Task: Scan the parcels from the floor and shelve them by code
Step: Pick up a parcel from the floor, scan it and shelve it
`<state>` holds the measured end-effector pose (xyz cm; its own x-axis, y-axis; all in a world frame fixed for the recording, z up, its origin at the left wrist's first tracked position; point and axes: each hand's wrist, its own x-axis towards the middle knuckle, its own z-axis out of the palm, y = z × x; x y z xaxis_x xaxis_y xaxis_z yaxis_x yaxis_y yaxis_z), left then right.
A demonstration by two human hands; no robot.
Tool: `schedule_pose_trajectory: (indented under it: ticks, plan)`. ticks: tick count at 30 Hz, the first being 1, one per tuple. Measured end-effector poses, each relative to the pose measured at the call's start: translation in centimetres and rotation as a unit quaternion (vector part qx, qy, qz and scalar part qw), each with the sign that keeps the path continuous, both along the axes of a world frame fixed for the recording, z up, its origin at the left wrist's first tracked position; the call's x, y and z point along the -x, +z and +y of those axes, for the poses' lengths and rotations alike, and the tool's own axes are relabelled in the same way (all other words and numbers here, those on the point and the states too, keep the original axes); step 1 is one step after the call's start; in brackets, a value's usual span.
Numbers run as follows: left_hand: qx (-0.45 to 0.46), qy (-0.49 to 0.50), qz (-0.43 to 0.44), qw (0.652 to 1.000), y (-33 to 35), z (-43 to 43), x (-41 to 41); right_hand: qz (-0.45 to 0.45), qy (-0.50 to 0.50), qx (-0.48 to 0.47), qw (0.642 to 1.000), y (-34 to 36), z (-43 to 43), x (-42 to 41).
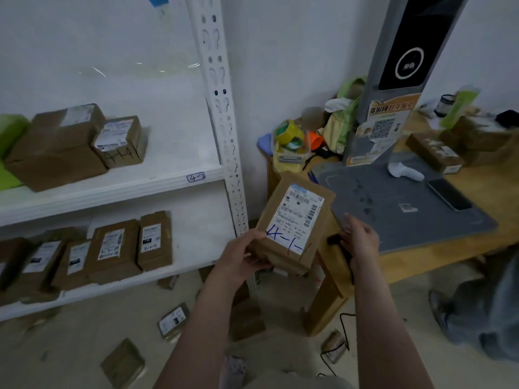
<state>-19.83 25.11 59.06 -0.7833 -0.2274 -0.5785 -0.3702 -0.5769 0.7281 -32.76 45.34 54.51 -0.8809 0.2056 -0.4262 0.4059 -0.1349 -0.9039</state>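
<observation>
Head view: a cardboard parcel (292, 220), its white label marked "4-1-" in blue, is held in the air between the white shelf rack (222, 116) and the wooden desk (421, 255), the left hand (238, 259) curling its fingers round the near lower corner. The right hand (362, 240), just beside the parcel's right edge, grips a black object (335, 241) too dark to identify. More parcels (172, 324) lie scattered on the floor (84, 332) below.

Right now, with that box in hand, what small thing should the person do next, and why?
Probably finish writing the code. The blue marking on the parcel in the left hand reads 4-1- and seems to end on a dash, while the right hand grips a dark tool, perhaps a marker, right beside it. Shelving would follow.
</observation>
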Motion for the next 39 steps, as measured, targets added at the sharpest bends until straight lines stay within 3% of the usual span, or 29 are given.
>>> schedule_pose_trajectory:
  ticks: [10,16,21,31,39]
  plan:
    - [-0.1,0.127,-0.022,0.987,-3.4,4.8,5.2,-0.063,0.066,-0.232,0.968,-6.6,4.5,4.4]
    - [-0.118,0.168,0.0,0.979,-4.5,5.1,6.3,-0.164,0.171,-0.229,0.944,-10.6,5.6,1.8]
    - [-0.099,0.176,0.0,0.979,-4.1,4.7,5.9,-0.158,0.208,-0.267,0.928,-11.4,5.2,1.7]
    - [-0.061,0.135,-0.011,0.989,-3.4,5.0,5.7,-0.104,0.164,-0.159,0.968,-10.2,4.6,1.3]
    - [-0.032,0.113,0.005,0.993,-4.4,5.4,7.2,-0.004,0.151,-0.094,0.984,-7.0,5.0,4.3]
